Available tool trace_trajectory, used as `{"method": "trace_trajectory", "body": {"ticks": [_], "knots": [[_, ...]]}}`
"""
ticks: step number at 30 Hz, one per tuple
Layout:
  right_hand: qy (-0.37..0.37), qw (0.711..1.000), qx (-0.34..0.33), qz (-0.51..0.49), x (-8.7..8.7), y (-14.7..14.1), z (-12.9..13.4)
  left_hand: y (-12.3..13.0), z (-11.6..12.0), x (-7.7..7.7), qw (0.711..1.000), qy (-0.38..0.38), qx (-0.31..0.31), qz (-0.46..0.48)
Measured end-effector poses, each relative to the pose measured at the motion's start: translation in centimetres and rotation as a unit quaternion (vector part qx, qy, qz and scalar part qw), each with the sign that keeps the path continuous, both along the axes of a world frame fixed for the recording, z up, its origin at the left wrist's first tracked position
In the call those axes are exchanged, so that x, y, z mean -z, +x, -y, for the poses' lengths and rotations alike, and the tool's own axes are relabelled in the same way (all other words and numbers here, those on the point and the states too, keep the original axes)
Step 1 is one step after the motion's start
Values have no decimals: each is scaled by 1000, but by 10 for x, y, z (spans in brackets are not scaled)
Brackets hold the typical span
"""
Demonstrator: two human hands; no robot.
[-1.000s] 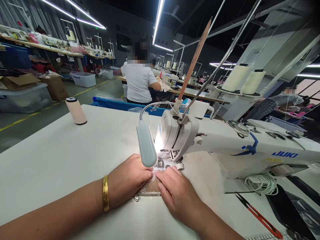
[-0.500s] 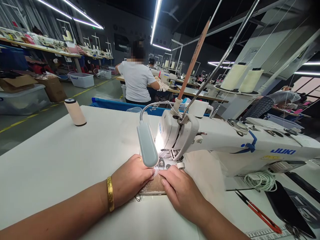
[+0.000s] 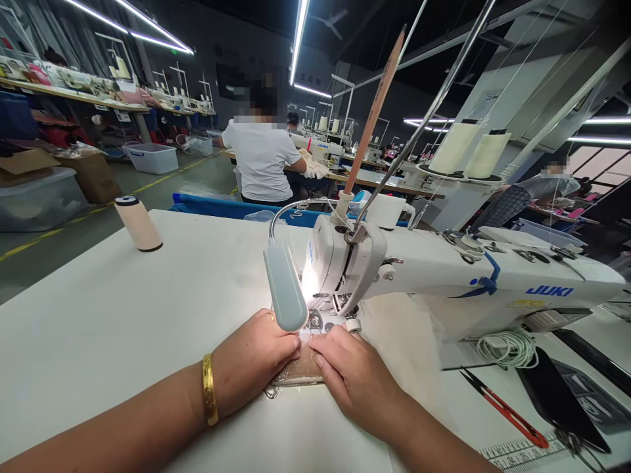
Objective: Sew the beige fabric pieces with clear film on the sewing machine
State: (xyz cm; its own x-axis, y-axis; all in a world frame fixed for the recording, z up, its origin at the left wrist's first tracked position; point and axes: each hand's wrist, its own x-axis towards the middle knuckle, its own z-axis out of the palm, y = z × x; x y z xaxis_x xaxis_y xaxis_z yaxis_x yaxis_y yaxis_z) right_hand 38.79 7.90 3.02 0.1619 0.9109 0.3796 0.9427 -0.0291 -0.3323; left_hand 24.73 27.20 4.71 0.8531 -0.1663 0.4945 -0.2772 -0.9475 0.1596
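My left hand (image 3: pixel 254 358), with a gold bangle (image 3: pixel 210 389) at the wrist, lies by the sewing machine's needle area. Its thumb and fingers are closed on the edge of a sheer pale fabric (image 3: pixel 401 328). Across from it, my right hand (image 3: pixel 352 368) presses and pinches the same fabric, thumb and forefinger close together. The fabric spreads right, under the arm of the white sewing machine (image 3: pixel 444 269). Between the hands shows a brownish, shiny-covered plate (image 3: pixel 298 371). A grey lamp (image 3: pixel 284 286) lights the needle and hides part of my left fingertips.
On the white table (image 3: pixel 123 341) stands a peach thread cone (image 3: pixel 138 223). At right lie red thread snips (image 3: pixel 507 407), a coiled pale cord (image 3: pixel 507 348), a black phone-like slab (image 3: pixel 562 401) and a ruler (image 3: pixel 527 450). A co-worker (image 3: pixel 263 154) sits ahead.
The whole view has shifted slightly, so things sit a little further left. Both hands keep nearly the same place at the needle, still on the fabric.
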Motion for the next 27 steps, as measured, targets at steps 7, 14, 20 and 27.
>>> {"method": "trace_trajectory", "body": {"ticks": [7, 14, 20, 27], "knots": [[-25, 999, -26, 9, -4, -5, -1, 3, -4, -5, 998, -52, -3, -32], [-40, 999, -19, 28, -3, -7, -1, 3, -8, 1, 999, -29, -6, -44], [-37, 999, -26, 27, -2, -7, 0, 2, -4, -1, 998, -40, -2, -41], [-24, 999, -37, 25, -3, -7, 0, 1, 2, -7, 999, -45, 0, -27]]}}
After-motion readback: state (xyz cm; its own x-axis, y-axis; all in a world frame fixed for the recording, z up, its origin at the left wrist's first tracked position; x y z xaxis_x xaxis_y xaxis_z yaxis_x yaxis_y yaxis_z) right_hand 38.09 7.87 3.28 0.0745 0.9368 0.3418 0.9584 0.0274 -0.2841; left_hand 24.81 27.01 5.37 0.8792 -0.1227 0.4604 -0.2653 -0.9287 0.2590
